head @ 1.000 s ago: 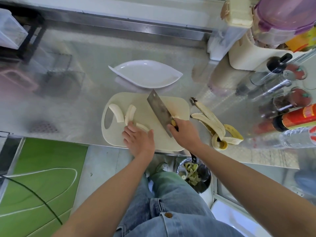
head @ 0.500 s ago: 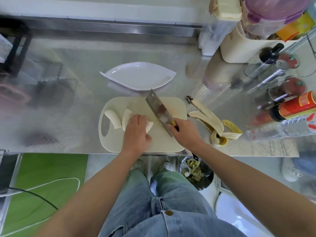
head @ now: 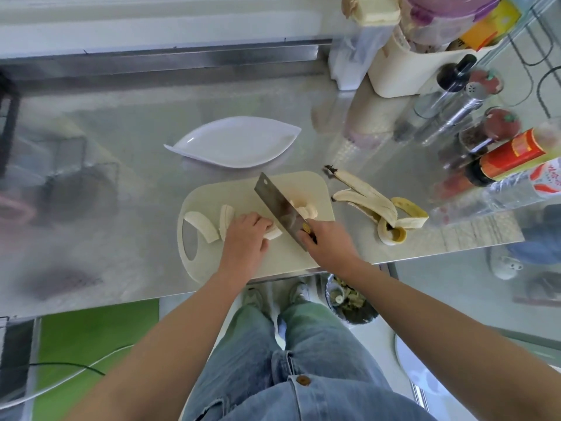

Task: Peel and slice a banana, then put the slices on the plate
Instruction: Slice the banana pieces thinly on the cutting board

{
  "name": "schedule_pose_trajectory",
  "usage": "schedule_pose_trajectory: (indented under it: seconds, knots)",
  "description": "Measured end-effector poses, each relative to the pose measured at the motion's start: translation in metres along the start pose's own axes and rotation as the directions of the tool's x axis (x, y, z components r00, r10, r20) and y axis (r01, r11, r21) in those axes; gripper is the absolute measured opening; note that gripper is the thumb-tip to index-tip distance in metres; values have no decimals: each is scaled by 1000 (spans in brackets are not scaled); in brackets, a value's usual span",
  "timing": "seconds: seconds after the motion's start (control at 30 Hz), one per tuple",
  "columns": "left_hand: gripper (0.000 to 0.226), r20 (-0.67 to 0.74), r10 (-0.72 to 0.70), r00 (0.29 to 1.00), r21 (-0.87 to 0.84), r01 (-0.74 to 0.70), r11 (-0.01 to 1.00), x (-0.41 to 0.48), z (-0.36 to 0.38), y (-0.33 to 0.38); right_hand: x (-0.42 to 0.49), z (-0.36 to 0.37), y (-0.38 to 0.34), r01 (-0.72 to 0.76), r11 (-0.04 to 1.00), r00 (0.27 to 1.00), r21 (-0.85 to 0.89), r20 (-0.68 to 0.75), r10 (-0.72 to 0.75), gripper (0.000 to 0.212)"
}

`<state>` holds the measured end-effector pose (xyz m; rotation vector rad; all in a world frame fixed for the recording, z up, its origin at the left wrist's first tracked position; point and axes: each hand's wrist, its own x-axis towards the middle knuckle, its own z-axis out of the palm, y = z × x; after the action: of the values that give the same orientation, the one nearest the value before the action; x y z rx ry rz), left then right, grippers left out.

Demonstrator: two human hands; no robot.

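The cleaver [head: 279, 208] edge sits just beside the left hand [head: 246, 235], so a slip on the soft banana piece [head: 274, 233] could nick a finger. That hand curls over the piece, pinning it to the cutting board [head: 273, 259]. The right hand [head: 326, 238] grips the cleaver's handle. Cut slices [head: 305, 209] lie right of the blade, and the plate [head: 236, 144] is just beyond.

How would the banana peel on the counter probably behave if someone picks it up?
The banana peel would probably hang floppy: its strips lie splayed and curled on the counter. Being empty, it is likely light. Its pale inner side faces up and may be slippery.
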<state>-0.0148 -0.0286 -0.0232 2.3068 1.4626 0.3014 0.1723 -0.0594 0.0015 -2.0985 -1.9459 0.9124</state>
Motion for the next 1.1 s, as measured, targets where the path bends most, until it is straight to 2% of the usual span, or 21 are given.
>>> schedule_pose_trajectory:
  seconds: [0.13, 0.47, 0.7, 1.1]
  knots:
    - [37, 1, 37, 999, -4, -37, 999, 6, 0, 0, 5, -7, 5, -34, 999, 999, 3, -33, 34, 29]
    - [32, -10, -35, 999, 109, 36, 993, 5, -1, -2, 22, -39, 27, 133, 959, 990, -250, 81, -117, 31]
    - [28, 21, 7, 1000, 209, -11, 978, -1, 0, -8, 29, -52, 45, 201, 948, 972, -246, 173, -161, 30]
    - [28, -54, -80, 995, 140, 87, 986, 2, 5, 2, 65, -60, 44, 279, 909, 956, -309, 180, -232, 29]
